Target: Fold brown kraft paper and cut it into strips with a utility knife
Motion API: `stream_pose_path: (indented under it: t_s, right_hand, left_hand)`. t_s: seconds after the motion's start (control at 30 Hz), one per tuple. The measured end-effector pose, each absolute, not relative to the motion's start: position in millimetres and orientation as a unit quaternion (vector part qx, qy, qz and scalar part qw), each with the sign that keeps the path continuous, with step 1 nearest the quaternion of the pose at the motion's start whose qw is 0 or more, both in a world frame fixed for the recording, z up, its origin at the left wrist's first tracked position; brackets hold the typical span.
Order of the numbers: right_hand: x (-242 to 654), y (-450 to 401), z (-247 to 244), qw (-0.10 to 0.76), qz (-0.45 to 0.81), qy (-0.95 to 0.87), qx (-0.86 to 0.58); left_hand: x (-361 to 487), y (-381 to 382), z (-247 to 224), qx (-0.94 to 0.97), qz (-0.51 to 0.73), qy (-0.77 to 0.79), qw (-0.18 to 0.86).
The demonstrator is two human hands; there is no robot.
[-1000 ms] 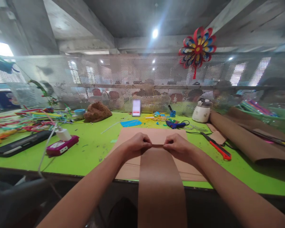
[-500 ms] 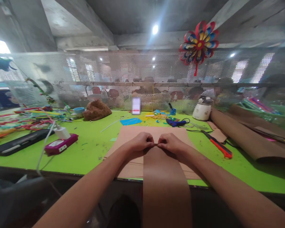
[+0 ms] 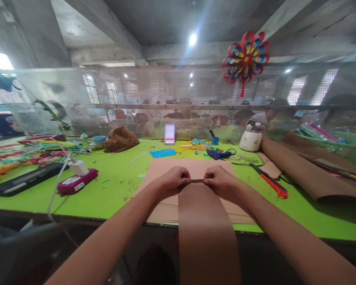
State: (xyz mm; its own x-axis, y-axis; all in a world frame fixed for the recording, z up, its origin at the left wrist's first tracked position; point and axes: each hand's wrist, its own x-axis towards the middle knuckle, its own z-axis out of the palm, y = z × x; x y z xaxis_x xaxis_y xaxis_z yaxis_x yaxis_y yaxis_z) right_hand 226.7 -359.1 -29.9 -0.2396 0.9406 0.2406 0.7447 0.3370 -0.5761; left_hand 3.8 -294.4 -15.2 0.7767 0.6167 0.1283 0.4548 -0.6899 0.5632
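Note:
A long strip of brown kraft paper [image 3: 206, 221] runs from the table down over its front edge toward me. Its far end is turned into a narrow fold or roll. My left hand [image 3: 175, 179] pinches that end on the left, fingertips pressed together. On the right, my right hand [image 3: 220, 179] pinches the same end, and a short stretch of folded edge shows between the two hands. Beneath them lie lighter brown paper sheets [image 3: 163, 168], flat on the green table.
An orange utility knife [image 3: 273, 184] and brown paper roll [image 3: 302, 170] lie to the right. A blue glue gun [image 3: 221, 153], white kettle-like bottle [image 3: 251, 136] and phone [image 3: 169, 133] are behind. Left are a purple power strip [image 3: 77, 182] and black case [image 3: 26, 180].
My right hand has slid a little to the right along the folded end, widening the gap between my hands. My left hand stays nearly in place.

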Motion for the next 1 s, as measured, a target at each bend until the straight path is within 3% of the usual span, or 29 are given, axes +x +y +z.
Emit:
stream_pose_path:
  t_s: [0.23, 0.47, 0.8, 1.0]
  right_hand:
    - [230.5, -357.6, -32.5, 0.309, 0.192, -0.766, -0.529]
    - [230.0, -360.8, -30.9, 0.352, 0.238, -0.743, -0.517]
    - [228.9, -374.4, -15.2, 0.508, 0.406, -0.623, -0.434]
    - [215.5, -386.1, -1.5, 0.457, 0.481, -0.655, -0.361]
  left_hand:
    - [0.2, -290.6, -14.1, 0.904, 0.177, 0.304, 0.243]
    - [-5.3, -288.2, -15.2, 0.884, 0.193, 0.308, 0.294]
    - [-8.4, -292.8, -4.4, 0.780, 0.236, 0.226, 0.534]
    - [3.1, -314.4, 0.6, 0.693, 0.215, 0.150, 0.672]
